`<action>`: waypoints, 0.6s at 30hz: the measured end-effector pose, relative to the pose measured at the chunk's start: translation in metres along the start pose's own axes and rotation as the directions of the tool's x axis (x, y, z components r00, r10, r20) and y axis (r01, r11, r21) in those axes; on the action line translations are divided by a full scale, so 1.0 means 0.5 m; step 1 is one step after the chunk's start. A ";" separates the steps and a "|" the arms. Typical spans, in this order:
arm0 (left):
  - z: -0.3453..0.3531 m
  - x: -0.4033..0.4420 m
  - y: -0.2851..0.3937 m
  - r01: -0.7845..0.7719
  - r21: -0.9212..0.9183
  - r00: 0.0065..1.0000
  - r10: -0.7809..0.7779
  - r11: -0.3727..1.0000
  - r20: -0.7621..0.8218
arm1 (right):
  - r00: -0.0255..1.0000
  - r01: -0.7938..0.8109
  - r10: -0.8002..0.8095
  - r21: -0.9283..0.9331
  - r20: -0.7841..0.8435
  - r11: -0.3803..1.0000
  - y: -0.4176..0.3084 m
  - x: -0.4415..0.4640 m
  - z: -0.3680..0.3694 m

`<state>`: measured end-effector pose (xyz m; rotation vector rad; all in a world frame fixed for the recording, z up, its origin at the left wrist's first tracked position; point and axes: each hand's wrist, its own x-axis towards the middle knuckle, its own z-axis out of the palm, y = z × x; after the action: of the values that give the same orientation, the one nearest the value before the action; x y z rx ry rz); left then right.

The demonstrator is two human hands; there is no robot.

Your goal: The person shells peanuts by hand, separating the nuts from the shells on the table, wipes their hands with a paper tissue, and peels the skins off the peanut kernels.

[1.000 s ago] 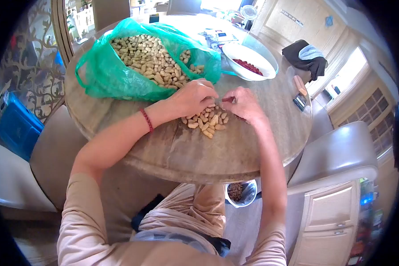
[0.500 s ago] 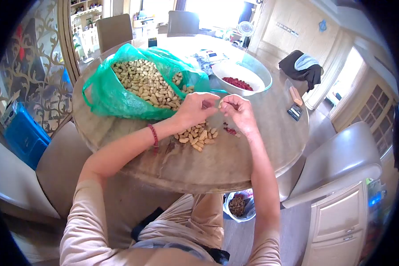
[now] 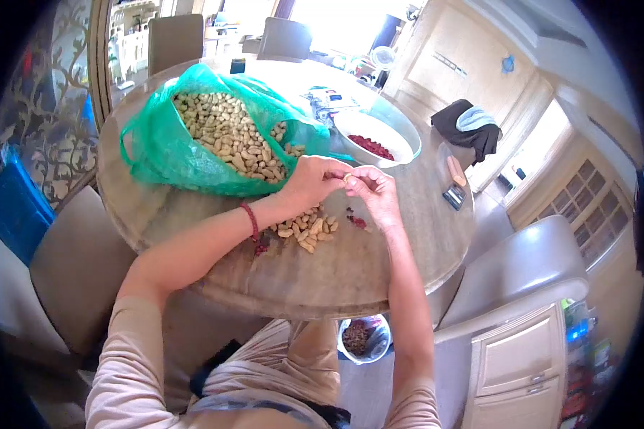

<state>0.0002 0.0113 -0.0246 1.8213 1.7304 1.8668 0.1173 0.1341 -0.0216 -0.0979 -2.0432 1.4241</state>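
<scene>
My left hand [image 3: 312,183] and my right hand [image 3: 374,194] meet above the table, fingertips pinched together on a small pale peanut [image 3: 347,177]. Most of the peanut is covered by the fingers. Just below my left hand lies a loose pile of unshelled peanuts [image 3: 309,230]. A few dark red kernels [image 3: 355,219] rest on the tabletop under my right hand. Behind my left forearm, a green plastic bag [image 3: 157,161] gapes, full of peanuts in their shells [image 3: 229,136]. Beyond my right hand is a white bowl [image 3: 401,137] holding red kernels [image 3: 371,147].
The round table [image 3: 265,279] has a curved edge close to my body. Beneath it stands a bin [image 3: 384,342] with brown bits inside. A dark phone-like object [image 3: 454,196] lies near the right edge. Chairs [image 3: 522,268] flank the table, and a dark cloth [image 3: 451,121] hangs behind it.
My hands have come together, and the left fingers now touch the peanut that the right fingers held. The whole view has shifted and tilted slightly.
</scene>
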 end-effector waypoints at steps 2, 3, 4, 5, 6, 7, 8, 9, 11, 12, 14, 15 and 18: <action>-0.009 -0.003 -0.008 -0.015 -0.014 1.000 0.015 1.000 -0.025 | 1.000 0.003 -0.003 -0.079 -0.002 0.997 0.004 0.000 0.001; -0.014 -0.004 -0.011 -0.002 -0.023 1.000 0.002 1.000 -0.022 | 1.000 0.001 0.000 -0.089 0.010 0.996 0.006 0.000 0.003; -0.017 -0.005 -0.016 0.009 -0.031 1.000 -0.010 0.999 -0.019 | 1.000 -0.005 0.006 -0.063 0.014 0.998 0.007 -0.001 0.005; -0.019 -0.003 -0.021 0.009 -0.038 0.999 -0.011 0.999 -0.032 | 1.000 -0.012 0.013 -0.037 0.017 0.999 0.009 -0.001 0.006; -0.019 -0.002 -0.025 -0.014 -0.079 1.000 0.013 0.997 -0.013 | 0.999 -0.015 0.016 -0.047 0.027 0.999 0.010 0.000 0.005; -0.020 -0.003 -0.025 -0.037 -0.121 0.999 0.038 0.992 0.007 | 1.000 -0.018 0.019 -0.034 0.016 0.999 0.009 0.000 0.007; -0.019 -0.005 -0.025 -0.035 -0.128 0.999 0.035 0.991 -0.002 | 1.000 -0.021 0.021 -0.020 0.003 1.000 0.008 0.000 0.009; -0.016 -0.006 -0.025 -0.006 -0.075 1.000 0.008 0.997 0.027 | 1.000 -0.026 0.027 -0.028 0.010 0.999 0.008 0.000 0.010; -0.013 -0.011 -0.025 0.025 -0.030 0.999 -0.023 0.999 0.049 | 0.999 -0.040 0.040 -0.023 0.006 0.999 0.009 -0.001 0.009; -0.013 -0.012 -0.026 0.025 -0.022 0.999 -0.024 0.999 0.048 | 0.999 -0.044 0.044 -0.029 0.010 0.999 0.010 -0.002 0.009; -0.011 -0.012 -0.030 0.027 -0.016 0.999 -0.026 1.000 0.047 | 0.999 -0.047 0.047 -0.040 0.007 0.998 0.011 -0.002 0.011; -0.008 -0.013 -0.030 0.010 -0.052 1.000 -0.008 0.999 0.025 | 0.999 -0.048 0.048 -0.041 0.009 0.998 0.011 -0.002 0.012; -0.004 -0.015 -0.036 -0.013 -0.074 1.000 0.013 0.997 -0.001 | 0.999 -0.034 0.035 -0.075 0.009 0.997 0.008 -0.005 0.016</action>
<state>-0.0103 0.0121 -0.0411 1.8108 1.6296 1.9088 0.1138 0.1283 -0.0281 -0.1586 -2.1129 1.3716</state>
